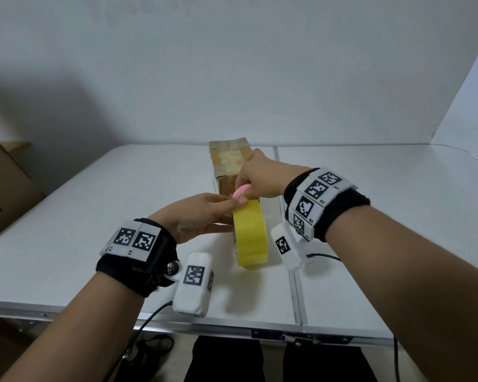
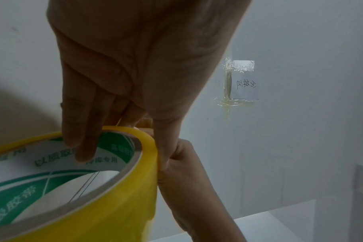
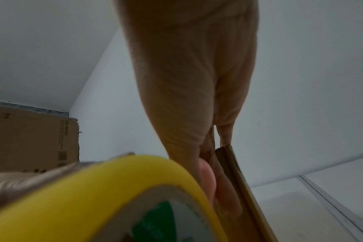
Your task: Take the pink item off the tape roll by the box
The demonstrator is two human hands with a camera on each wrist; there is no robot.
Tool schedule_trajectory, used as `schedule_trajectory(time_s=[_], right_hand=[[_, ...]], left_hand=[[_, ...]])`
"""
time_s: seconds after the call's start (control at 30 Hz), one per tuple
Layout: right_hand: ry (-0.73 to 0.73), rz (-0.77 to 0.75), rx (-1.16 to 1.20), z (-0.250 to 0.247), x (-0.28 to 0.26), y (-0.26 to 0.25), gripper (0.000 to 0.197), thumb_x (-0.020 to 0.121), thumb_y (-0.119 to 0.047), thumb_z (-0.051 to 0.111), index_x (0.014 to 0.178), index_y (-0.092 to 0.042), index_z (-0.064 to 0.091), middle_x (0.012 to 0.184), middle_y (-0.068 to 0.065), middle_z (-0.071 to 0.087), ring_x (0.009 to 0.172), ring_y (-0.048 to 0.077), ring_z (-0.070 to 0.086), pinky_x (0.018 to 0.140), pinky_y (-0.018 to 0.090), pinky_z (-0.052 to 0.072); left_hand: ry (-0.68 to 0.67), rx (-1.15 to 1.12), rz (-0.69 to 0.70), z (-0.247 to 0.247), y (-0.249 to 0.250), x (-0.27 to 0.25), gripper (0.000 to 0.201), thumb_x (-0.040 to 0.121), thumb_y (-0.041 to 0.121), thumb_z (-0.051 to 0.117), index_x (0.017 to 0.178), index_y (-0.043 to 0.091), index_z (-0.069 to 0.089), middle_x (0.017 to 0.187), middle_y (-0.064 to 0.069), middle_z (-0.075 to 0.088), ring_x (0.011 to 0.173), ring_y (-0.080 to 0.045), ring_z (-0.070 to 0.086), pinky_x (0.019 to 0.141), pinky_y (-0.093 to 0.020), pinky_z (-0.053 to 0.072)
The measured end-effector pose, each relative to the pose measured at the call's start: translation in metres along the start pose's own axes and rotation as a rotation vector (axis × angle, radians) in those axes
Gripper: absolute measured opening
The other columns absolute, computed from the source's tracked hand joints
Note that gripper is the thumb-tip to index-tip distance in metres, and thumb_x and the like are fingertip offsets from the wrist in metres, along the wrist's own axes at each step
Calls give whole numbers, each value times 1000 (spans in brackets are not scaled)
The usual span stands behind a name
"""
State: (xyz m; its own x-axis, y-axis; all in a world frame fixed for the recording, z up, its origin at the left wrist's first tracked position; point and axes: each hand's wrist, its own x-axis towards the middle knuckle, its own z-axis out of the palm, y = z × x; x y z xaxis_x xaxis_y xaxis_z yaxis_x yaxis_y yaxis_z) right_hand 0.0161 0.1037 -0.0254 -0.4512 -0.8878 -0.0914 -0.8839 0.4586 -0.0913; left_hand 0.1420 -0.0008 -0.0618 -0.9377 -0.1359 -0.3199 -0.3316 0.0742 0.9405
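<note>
Centrally in the head view, yellow packing-tape roll (image 1: pixel 251 235) upright on edge on white folding table (image 1: pixel 94 216), steadied by left hand (image 1: pixel 198 216) hooked through its core, right hand (image 1: pixel 260 175) clenching pink cutter (image 1: pixel 241 193) against taped cardboard box (image 1: pixel 228 158), seemingly for cutting.

The right hand (image 1: pixel 260 175) covers most of the pink thing (image 1: pixel 241 193) it grips, so only a rounded end shows and what it is cannot be told. The tape roll (image 1: pixel 251 235) and both hands hide the near end of the box (image 1: pixel 228 161). In the left wrist view the roll runs off the left and bottom edges, and the left hand's fingers (image 2: pixel 83 131) reach inside its core (their tips out of sight). The right wrist view is blurred; the roll's print there is unreadable.
</note>
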Motion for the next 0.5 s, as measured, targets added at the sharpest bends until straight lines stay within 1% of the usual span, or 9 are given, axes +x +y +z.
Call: schedule_trajectory(time_s=[0.03,0.1,0.17,0.2,0.23,0.3,0.37,0.43,0.5], right_hand=[[-8,-2,-27,0,0,-2,33,96,-37,56,117,-17,72,115,8,70,135,25,28,96,28,36],[-10,-3,-77,-1,0,-5,36,98,-37,51,120,-17,70,118,7,69,136,26,32,102,29,31],[-8,-3,-101,-2,0,-7,36,99,-36,48,121,-17,70,119,5,69,135,26,34,106,31,28],[-11,-1,-106,-2,1,-7,36,99,-35,48,120,-16,71,117,5,70,135,26,33,105,31,28],[-17,-2,-107,-3,2,-7,35,99,-34,49,118,-15,72,111,4,72,134,27,32,101,30,30],[-36,-1,-113,-2,5,-5,32,96,-32,53,111,-13,75,87,2,69,131,27,33,96,30,36],[-44,-2,-120,-3,7,-3,28,94,-30,56,102,-12,76,69,-1,55,125,26,41,96,34,47],[-40,-2,-96,-6,8,-1,23,92,-29,60,92,-12,76,69,-7,46,119,27,53,94,38,52],[-45,-15,-95,-8,8,-1,22,91,-29,62,85,-11,74,64,-3,47,118,27,55,92,37,54]], left_hand=[[0,0,-1,0,0,1,40,92,38,60,119,10,66,118,-5,72,106,-14,69,93,-24,53],[-3,1,-4,0,0,1,42,92,40,60,121,10,65,118,-4,72,109,-15,68,95,-25,53],[-12,-4,-6,-1,0,2,44,91,42,60,122,10,65,119,-4,72,112,-17,67,97,-26,51],[-15,-9,-7,-1,0,2,44,91,42,60,122,10,65,119,-4,72,113,-18,66,97,-26,51],[-15,-13,-8,-1,0,2,45,91,41,60,122,10,65,119,-4,72,113,-18,67,98,-27,51],[-20,-19,-5,-2,-1,2,44,91,41,60,121,8,65,118,-5,72,112,-17,67,98,-27,51],[-18,-29,0,-2,-1,1,41,92,37,61,120,8,66,118,-6,72,106,-15,69,94,-23,53],[-14,-61,3,-2,-1,1,36,92,31,60,118,7,67,117,-6,73,98,-10,71,85,-18,55],[-25,-94,4,-4,-1,1,34,92,29,60,118,7,67,116,-6,73,100,-10,71,84,-17,55]])
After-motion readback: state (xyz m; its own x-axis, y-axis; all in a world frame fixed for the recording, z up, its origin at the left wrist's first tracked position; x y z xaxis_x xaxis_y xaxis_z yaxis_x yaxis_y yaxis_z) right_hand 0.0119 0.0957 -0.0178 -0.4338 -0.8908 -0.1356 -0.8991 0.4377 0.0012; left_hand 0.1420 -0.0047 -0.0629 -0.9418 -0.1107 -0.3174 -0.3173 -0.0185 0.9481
